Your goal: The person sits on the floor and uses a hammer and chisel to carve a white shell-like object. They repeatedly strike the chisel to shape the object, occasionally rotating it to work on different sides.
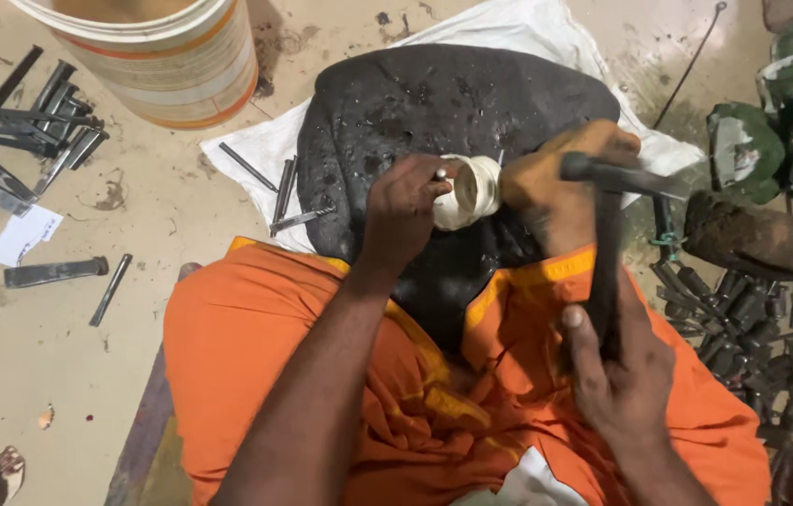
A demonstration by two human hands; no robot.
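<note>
My left hand (401,214) pinches a small metal punch (441,174) against a white ring-shaped piece (473,192). The piece rests on a big black stone slab (434,103) between my knees, which are draped in orange cloth (256,347). A foot (551,183) presses on the white piece from the right. My right hand (617,375) grips the dark handle of a hammer (605,262). The hammer's head sits above the foot, just right of the white piece.
A white and orange bucket (167,56) stands at the upper left, with several metal chisels (36,122) scattered on the floor beside it. A white sack (509,23) lies under the slab. Dark metal tools (743,319) and green-grey stone lumps (771,131) crowd the right side.
</note>
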